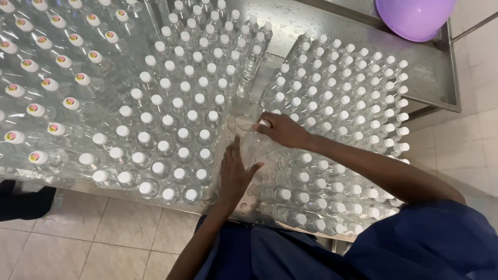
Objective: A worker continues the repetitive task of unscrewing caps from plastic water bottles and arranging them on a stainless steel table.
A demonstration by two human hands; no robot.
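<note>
Wet steel table [311, 21], capped bottles [179, 116]
</note>
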